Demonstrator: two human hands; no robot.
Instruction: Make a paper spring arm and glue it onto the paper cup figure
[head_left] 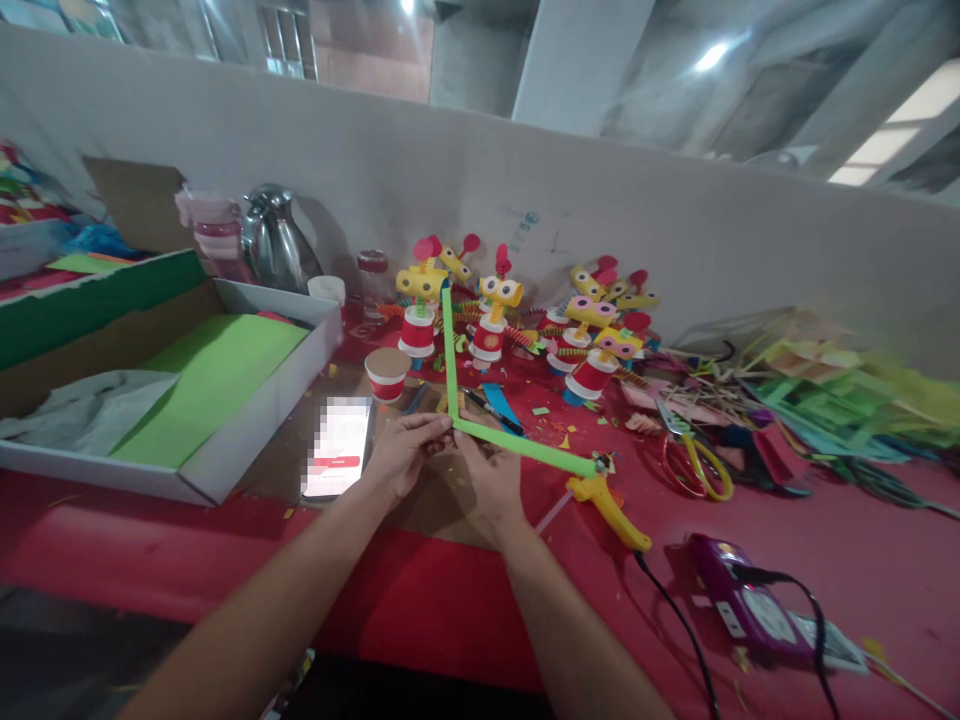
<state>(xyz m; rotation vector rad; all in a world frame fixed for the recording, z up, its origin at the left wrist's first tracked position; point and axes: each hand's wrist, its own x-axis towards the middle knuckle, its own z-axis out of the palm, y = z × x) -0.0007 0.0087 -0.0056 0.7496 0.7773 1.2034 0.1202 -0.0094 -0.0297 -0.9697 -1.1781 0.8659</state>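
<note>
Two long green paper strips (525,447) meet at a corner, one reaching away from me and the other to the right. At that corner, my left hand (409,450) pinches the paper between thumb and fingers. Close beside it, my right hand (487,465) holds the same corner from the right. The right strip's far end lies by the nozzle of a yellow glue gun (615,515). A brown cardboard sheet (442,510) is under my hands. A lit phone (339,450) lies left of my left hand, and a red and white cup (387,374) stands behind it.
Several paper-cup figures (493,320) stand along the wall. A white box (202,480) with green paper (217,380) is at the left, near a steel jug (277,240). Scissors (694,455), coloured paper scraps (817,390) and a purple device (750,600) with cables lie at the right.
</note>
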